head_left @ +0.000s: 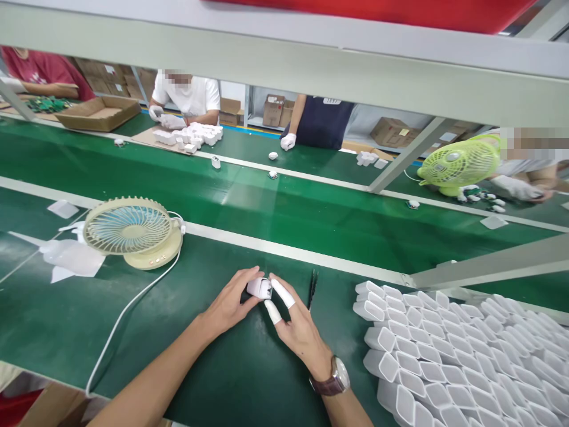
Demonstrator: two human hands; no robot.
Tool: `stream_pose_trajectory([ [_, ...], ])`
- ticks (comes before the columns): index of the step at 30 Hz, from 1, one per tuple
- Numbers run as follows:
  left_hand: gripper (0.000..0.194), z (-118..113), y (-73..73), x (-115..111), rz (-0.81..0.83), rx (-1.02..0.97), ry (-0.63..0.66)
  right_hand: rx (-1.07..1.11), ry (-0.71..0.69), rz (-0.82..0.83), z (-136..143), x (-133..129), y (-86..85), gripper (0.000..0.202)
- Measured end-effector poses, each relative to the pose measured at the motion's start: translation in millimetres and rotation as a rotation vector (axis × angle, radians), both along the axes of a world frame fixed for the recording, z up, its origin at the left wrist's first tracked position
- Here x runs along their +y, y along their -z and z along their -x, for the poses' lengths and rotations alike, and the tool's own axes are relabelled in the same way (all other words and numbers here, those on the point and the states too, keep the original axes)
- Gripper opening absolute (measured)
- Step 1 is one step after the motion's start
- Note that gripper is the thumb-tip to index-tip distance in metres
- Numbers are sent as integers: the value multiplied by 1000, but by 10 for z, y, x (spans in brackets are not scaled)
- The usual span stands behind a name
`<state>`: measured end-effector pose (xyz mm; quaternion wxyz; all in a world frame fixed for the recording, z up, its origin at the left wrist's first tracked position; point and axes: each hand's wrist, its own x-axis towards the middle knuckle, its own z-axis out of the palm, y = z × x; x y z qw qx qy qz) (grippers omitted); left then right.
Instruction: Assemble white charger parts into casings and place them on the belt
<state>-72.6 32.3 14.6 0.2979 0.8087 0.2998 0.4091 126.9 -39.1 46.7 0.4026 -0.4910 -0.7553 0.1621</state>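
A small white plastic housing [259, 289] is held just above the green bench, its open end turned to the right with dark parts showing inside. My left hand [229, 299] is closed around its left side, fingers behind and thumb in front. White finger cots cover the thumb and index finger of my right hand [296, 323], which grips the housing at its open end. Exactly what the right fingertips press is too small to make out. On the bench just right of that hand lies a thin black tool [313, 287].
Many white open housings [444, 350] stand packed at the right. A beige fan [131, 228] with a white cable [128, 308] and a white plastic bag [73, 256] are at the left. Beyond runs a green conveyor [311, 204] with small parts; co-workers sit across it. A slanted metal post [498, 261] rises at right.
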Motion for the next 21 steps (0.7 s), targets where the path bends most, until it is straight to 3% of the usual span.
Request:
stream_pose_trajectory([
  [6, 61, 32, 3, 33, 8, 43, -39, 45, 56, -43, 10, 22, 2, 58],
  [11, 61, 100, 11, 65, 59, 148, -86, 350, 159, 25, 0, 78, 118, 43],
  [14, 59, 116, 5, 66, 61, 208, -128, 545, 119, 78, 8, 98, 199, 43],
  [18, 76, 98, -102, 43, 14, 114, -64, 685, 27, 152, 45, 86, 195, 47],
  [21, 68, 59, -202, 4, 46, 7, -18, 710, -19, 185, 85, 65, 143, 48],
])
